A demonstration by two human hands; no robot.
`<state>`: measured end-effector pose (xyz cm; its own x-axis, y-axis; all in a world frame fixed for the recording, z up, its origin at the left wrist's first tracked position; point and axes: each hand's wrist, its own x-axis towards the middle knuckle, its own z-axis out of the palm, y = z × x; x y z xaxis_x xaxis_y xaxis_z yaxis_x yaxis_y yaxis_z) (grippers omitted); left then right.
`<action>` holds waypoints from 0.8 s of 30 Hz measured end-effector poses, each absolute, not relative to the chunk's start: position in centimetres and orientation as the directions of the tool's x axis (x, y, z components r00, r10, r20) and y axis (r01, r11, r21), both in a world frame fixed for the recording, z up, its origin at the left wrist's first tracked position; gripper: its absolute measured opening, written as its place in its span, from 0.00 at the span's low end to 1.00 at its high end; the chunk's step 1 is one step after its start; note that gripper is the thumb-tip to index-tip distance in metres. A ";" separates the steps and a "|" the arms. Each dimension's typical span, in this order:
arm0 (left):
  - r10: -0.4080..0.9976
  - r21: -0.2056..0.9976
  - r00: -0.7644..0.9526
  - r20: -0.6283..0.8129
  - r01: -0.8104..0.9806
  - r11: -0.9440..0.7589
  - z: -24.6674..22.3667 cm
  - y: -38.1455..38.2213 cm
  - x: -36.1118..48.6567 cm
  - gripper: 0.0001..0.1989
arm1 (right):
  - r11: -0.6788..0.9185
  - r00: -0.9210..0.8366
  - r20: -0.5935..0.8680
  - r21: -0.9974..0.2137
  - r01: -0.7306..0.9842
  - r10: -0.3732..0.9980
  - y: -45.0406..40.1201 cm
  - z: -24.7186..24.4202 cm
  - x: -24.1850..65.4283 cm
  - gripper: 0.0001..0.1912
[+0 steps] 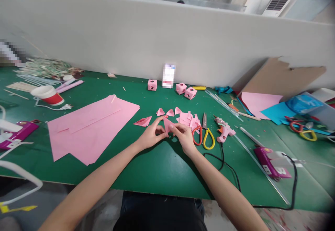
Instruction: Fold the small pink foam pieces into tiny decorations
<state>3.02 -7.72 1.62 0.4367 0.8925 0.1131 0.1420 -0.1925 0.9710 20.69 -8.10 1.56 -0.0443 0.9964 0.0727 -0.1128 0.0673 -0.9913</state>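
Black top [159, 218], dark blue trousers [129, 202]; forearms [104, 180] bare, slender.

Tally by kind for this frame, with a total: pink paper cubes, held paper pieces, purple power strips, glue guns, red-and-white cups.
Pink paper cubes: 3
Held paper piece: 1
Purple power strips: 2
Glue gun: 1
Red-and-white cup: 1
Total: 8

It looked like a craft workshop: a green worktable [162, 168] held pink paper [91, 133], scissors [205, 126] and, to the right, a glue gun [224, 129].
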 end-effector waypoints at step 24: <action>0.954 0.975 0.282 -0.102 -0.163 0.153 3.0 -7.8 3.7 0.17 | 0.425 -0.158 0.400 -0.770 0.476 0.903 -8.5 0.7 21.2 0.12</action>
<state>3.71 -7.79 3.02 0.2823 0.9539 -0.1021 -0.1631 0.1526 0.9747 21.21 -8.51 0.67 -0.1577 0.9026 0.4005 0.4761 0.4248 -0.7700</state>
